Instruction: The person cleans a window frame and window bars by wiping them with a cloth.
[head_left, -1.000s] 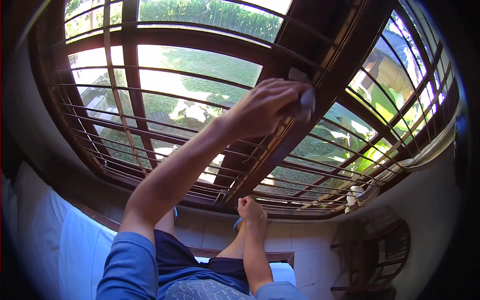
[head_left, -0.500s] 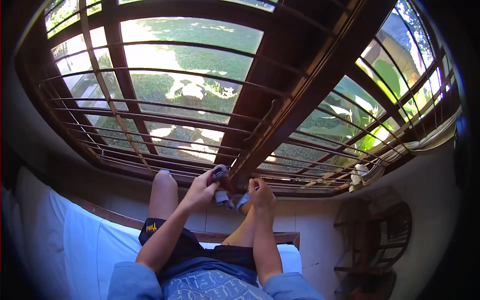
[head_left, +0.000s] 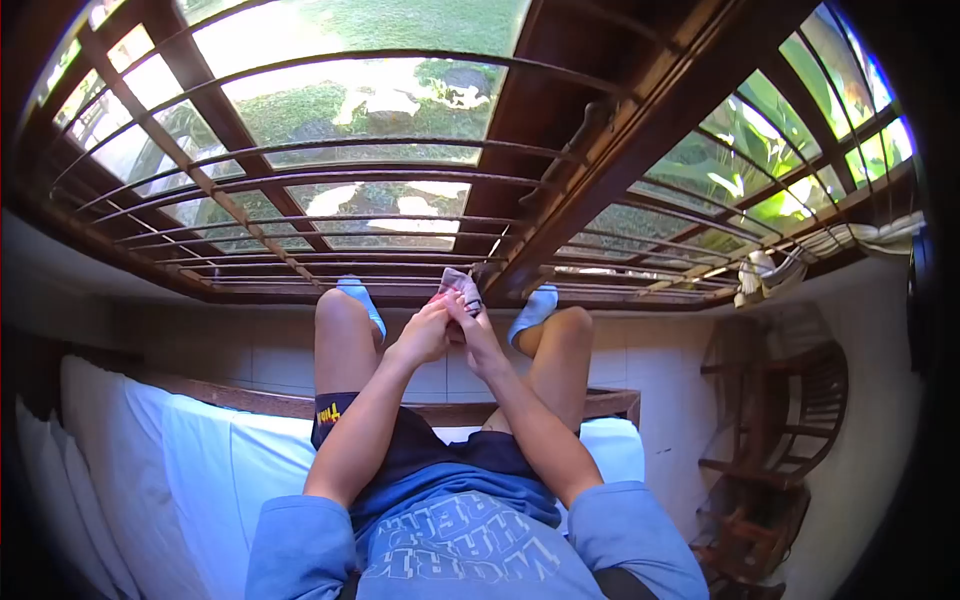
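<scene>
A small, crumpled pinkish-grey cloth with a dark band is held out between my knees. My left hand is closed on its lower left part. From the right, my right hand meets the left one and its fingers are wrapped on the same cloth. The hands touch each other and hide much of it, so its exact kind cannot be made out.
I sit on the edge of a bed with a white sheet. Light blue socks are on my feet. Ahead stands a wood-framed window with bars; a tied curtain hangs at right. A wooden chair stands on the tiled floor.
My right hand, apart from the cloth before, has come left onto it beside my left hand. My right knee has swung outward, and the view has tilted down.
</scene>
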